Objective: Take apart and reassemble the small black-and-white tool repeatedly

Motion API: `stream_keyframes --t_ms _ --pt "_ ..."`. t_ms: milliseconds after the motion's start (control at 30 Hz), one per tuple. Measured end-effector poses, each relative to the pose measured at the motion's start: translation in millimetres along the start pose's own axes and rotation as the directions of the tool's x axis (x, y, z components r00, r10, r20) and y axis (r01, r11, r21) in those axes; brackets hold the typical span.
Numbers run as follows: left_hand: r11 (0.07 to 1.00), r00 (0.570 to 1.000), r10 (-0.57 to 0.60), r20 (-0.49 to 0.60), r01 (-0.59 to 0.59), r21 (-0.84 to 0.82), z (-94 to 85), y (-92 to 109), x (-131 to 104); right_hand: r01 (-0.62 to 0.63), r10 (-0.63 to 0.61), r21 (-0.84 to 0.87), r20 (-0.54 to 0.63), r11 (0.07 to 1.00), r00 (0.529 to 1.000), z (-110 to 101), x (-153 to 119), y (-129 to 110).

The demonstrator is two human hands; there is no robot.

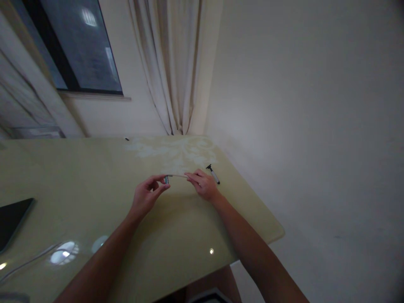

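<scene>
Over the table, my left hand (149, 192) pinches a small teal-and-white piece (166, 180) between thumb and fingertips. A thin pale stick (178, 175) runs from the top of that piece to my right hand (202, 184), whose fingers are closed on its other end. Whether the stick is joined to the piece or only touches it, I cannot tell. Just right of my right hand lies a razor (213, 174) with a black head and a grey-white handle, touched by neither hand.
The glossy pale-green table (78, 181) ends at a rounded right corner near the wall (299, 126). A dark flat device (14, 221) and a pale cable (28, 261) are at the left. A small dark object (126, 139) lies by the far edge, before the curtain (172, 63).
</scene>
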State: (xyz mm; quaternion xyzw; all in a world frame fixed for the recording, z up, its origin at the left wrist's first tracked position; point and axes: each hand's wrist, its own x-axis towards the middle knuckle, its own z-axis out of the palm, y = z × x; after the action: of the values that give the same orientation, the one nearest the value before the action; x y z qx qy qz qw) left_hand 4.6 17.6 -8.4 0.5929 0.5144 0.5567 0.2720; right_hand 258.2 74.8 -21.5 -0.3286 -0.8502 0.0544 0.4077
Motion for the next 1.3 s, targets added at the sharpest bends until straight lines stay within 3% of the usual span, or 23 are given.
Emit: stream_keyframes --t_ms 67,133,267,333,433,600,767,1000,1300 --pt "1.0 1.0 0.014 0.028 -0.014 -0.01 1.4 0 -2 -0.124 0.12 -0.034 -0.102 0.992 0.987 -8 4 6" --pt "1.0 0.999 0.011 0.051 -0.01 -0.017 5.4 -2 -3 -0.297 0.279 -0.059 -0.207 0.953 0.938 -22 8 16" --pt "1.0 0.991 -0.007 0.131 0.005 0.014 28.3 -4 1 -0.662 0.628 -0.282 -0.211 0.695 0.749 -57 7 43" --pt "0.996 0.967 0.001 0.256 -0.023 0.086 49.0 -4 9 -0.727 0.72 -0.362 -0.184 0.584 0.67 -68 2 54" --pt "0.955 0.908 -0.004 0.419 -0.121 0.272 87.2 -5 25 -0.754 0.768 -0.392 -0.159 0.527 0.62 -70 -7 63" --pt "0.882 0.926 -0.024 0.377 -0.158 0.444 138.4 -9 45 -0.781 0.821 -0.439 -0.148 0.445 0.551 -59 -17 64" --pt "0.807 0.934 -0.022 0.356 -0.194 0.558 147.6 -13 42 -0.792 0.845 -0.47 -0.16 0.39 0.511 -58 -20 64" --pt "0.769 0.921 -0.033 0.389 -0.225 0.599 141.8 -11 37 -0.768 0.834 -0.494 -0.14 0.408 0.534 -55 -19 59" --pt "0.755 0.922 -0.038 0.385 -0.226 0.616 142.8 -10 38 -0.772 0.846 -0.5 -0.133 0.392 0.516 -57 -19 57"
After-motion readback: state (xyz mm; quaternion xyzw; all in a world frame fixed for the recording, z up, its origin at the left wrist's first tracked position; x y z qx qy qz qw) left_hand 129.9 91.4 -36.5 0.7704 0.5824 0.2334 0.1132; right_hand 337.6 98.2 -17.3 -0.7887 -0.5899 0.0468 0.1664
